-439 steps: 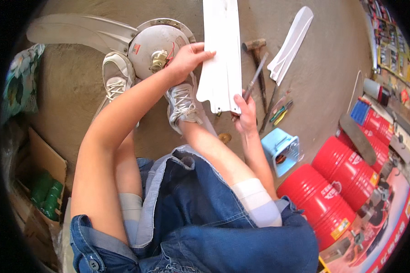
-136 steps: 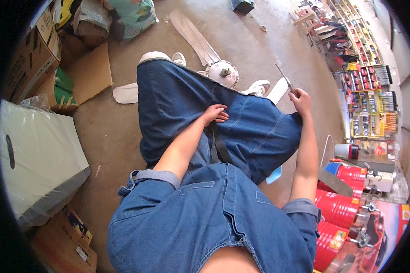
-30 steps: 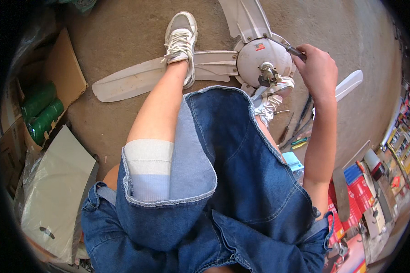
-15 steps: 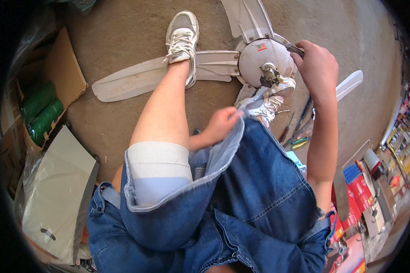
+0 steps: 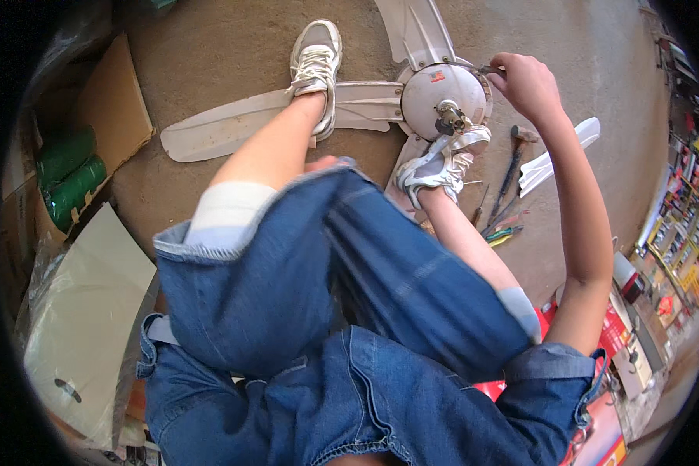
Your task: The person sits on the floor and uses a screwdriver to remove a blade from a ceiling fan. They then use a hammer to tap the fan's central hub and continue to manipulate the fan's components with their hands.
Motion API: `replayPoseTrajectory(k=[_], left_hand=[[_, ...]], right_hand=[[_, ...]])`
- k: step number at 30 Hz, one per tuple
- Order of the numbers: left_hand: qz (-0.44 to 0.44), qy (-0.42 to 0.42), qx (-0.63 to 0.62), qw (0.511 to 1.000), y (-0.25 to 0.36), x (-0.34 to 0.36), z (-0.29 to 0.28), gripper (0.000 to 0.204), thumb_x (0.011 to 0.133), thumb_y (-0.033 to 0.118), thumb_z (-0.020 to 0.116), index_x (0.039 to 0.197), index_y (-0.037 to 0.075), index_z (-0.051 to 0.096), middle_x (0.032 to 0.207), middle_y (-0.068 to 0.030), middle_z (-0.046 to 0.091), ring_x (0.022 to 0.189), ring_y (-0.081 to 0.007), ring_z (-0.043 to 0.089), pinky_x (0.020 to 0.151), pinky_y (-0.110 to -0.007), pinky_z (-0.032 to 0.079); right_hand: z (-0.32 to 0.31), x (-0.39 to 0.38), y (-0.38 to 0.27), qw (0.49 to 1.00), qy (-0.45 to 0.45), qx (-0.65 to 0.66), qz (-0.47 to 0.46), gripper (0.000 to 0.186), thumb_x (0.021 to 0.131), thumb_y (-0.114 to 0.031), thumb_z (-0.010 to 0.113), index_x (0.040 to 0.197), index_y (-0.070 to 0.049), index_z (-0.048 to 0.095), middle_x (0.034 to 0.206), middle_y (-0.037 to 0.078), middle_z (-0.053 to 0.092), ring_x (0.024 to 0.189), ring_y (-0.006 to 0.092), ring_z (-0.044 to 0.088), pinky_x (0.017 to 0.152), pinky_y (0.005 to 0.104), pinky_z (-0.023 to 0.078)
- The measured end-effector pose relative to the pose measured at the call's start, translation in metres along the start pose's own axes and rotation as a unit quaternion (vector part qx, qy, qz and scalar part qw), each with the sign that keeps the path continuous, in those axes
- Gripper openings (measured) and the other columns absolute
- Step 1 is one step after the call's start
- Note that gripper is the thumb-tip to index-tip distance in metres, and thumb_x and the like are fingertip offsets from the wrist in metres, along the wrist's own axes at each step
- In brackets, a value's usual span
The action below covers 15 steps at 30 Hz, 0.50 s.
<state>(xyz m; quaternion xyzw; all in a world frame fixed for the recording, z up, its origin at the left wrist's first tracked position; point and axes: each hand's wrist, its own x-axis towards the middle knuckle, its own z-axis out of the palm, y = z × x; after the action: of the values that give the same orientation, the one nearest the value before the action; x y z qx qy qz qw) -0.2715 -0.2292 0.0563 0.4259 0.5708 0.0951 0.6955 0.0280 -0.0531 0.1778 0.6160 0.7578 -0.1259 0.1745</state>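
Note:
A white ceiling fan (image 5: 443,97) lies on the floor between my feet, its round hub toward the right with blades fixed to it. My right hand (image 5: 530,87) is closed at the hub's right rim, its fingers pinched on a slim dark piece (image 5: 491,70) that reaches the rim; its kind is unclear. My left hand (image 5: 322,163) is mostly behind the raised hem of the denim shorts (image 5: 287,210); only a little skin shows, blurred. My right shoe (image 5: 439,175) rests against the fan beside the hub, while my left shoe (image 5: 316,66) stands over a blade.
Right of the fan lie a hammer (image 5: 514,155), a loose white blade (image 5: 561,155) and pliers with yellow-green handles (image 5: 505,235). At left are a cardboard box (image 5: 120,101) holding green rolls (image 5: 74,190) and a plastic-wrapped pale panel (image 5: 89,318). Small packaged goods (image 5: 683,225) line the right.
My left hand has moved left and mostly behind the denim. The shorts have shifted left, uncovering my right shin. My right hand stays at the hub's rim.

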Motion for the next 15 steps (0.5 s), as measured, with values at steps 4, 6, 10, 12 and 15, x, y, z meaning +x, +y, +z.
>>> replayPoseTrajectory(k=[4,6,10,12,15], left_hand=[[0.025,0.014,0.012,1.000,0.084,-0.056,-0.034,0.031,0.089,0.019,0.055,0.113,0.001,0.047,0.098,-0.0188,0.057,0.080,-0.0255,0.060,0.073,-0.034,0.048],[0.050,0.046,0.033,0.997,0.138,-0.088,-0.043,0.034,0.090,0.017,0.054,0.118,0.001,0.044,0.102,-0.0184,0.057,0.082,-0.0241,0.060,0.075,-0.033,0.049],[0.107,0.078,0.157,0.979,0.214,-0.106,-0.033,0.042,0.091,0.013,0.052,0.130,0.001,0.038,0.110,-0.0174,0.056,0.087,-0.0212,0.060,0.078,-0.032,0.050],[-0.076,0.066,-0.213,0.972,0.221,-0.090,-0.021,0.043,0.091,0.015,0.052,0.130,0.001,0.042,0.116,-0.0164,0.055,0.091,-0.0203,0.060,0.081,-0.033,0.049],[-0.043,-0.025,-0.129,0.990,0.108,-0.017,0.023,0.034,0.089,0.018,0.053,0.118,0.001,0.049,0.107,-0.0159,0.059,0.089,-0.0234,0.061,0.079,-0.034,0.049]], right_hand=[[0.006,-0.016,0.024,0.998,-0.023,0.012,0.053,0.024,0.078,-0.027,0.065,0.095,-0.011,0.068,0.086,0.012,0.067,0.081,0.0310,0.064,0.072,0.0408,0.052],[0.011,-0.020,0.025,0.999,-0.013,0.018,0.047,0.024,0.078,-0.027,0.064,0.095,-0.010,0.068,0.086,0.013,0.067,0.082,0.0311,0.064,0.073,0.0412,0.052],[0.017,-0.027,0.017,0.998,-0.002,0.038,0.058,0.025,0.078,-0.028,0.064,0.095,-0.010,0.066,0.086,0.012,0.067,0.082,0.0315,0.064,0.073,0.0414,0.051],[0.015,-0.033,0.018,0.996,-0.003,0.054,0.076,0.025,0.078,-0.028,0.064,0.095,-0.010,0.067,0.086,0.012,0.067,0.082,0.0314,0.064,0.073,0.0414,0.051],[0.009,-0.027,0.013,0.995,-0.005,0.057,0.082,0.025,0.078,-0.028,0.065,0.096,-0.012,0.068,0.086,0.011,0.067,0.081,0.0303,0.064,0.072,0.0407,0.050]])
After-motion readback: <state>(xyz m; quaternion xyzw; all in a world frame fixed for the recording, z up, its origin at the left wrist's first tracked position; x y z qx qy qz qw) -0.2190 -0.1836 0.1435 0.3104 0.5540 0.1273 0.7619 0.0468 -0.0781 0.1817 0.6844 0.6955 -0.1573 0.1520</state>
